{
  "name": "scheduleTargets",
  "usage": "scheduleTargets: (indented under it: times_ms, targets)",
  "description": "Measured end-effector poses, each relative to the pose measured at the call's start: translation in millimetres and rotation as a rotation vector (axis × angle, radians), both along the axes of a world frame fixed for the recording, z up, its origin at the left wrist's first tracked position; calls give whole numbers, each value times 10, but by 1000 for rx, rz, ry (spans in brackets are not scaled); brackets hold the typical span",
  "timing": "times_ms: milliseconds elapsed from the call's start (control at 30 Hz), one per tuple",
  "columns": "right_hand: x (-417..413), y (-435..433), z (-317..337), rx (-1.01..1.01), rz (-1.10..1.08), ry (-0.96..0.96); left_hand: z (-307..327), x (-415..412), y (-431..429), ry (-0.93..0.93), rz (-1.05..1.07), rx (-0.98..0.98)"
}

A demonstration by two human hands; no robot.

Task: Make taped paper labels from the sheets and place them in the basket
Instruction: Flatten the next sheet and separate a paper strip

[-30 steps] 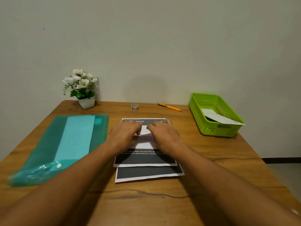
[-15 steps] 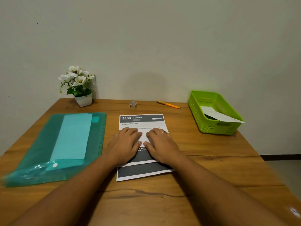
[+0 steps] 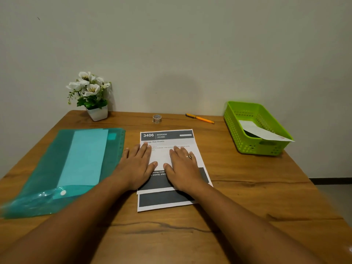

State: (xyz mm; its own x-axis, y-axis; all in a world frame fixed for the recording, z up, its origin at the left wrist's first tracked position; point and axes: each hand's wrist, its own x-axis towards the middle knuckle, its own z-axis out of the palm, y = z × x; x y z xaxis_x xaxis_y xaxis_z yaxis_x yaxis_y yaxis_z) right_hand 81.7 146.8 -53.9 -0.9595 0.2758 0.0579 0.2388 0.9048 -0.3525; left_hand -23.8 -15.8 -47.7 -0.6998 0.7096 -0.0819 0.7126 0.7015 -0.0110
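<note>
Lying flat at the middle of the table (image 3: 247,197): top printed sheet (image 3: 162,156), showing a dark header reading "3406 BEDROOM", a white middle and a dark band toward the near end. Being pressed flat under left hand (image 3: 136,164) and right hand (image 3: 183,166), fingers straight, side by side.

Peeking out beneath at the near edge, slightly skewed: second printed sheet (image 3: 163,201), showing a dark band with a white border.

Sitting just beyond the sheets' far edge, not touching: small clear tape roll (image 3: 157,118).

Standing at the far right: lime-green perforated basket (image 3: 253,147), holding a white paper label (image 3: 262,133) that is leaning on the near-right rim, one corner jutting past it.
</note>
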Motion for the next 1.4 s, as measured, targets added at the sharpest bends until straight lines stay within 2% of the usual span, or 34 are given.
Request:
scheduleTargets:
  times_ms: [167,300,600,700,900,1133,1400]
  targets:
    - [-73,-209,-35,61,164,48,-44,-8,2,18,1,30]
    - [-43,-138,-41,77,198,31,-49,-5,0,8,5,33]
    - [249,584,-5,124,7,-100,15,43,61,-5,26,-6]
    - [260,596,-28,140,1,-105,57,139,235,27,50,-66]
    - [252,597,-42,152,-6,-96,44,298,624,-70,-65,-38]
    - [250,603,-51,156,-11,-92,125,31,341,-14,-86,-144]
    - [171,505,1,172,-62,-144,-48,-45,39,-18,-32,37]
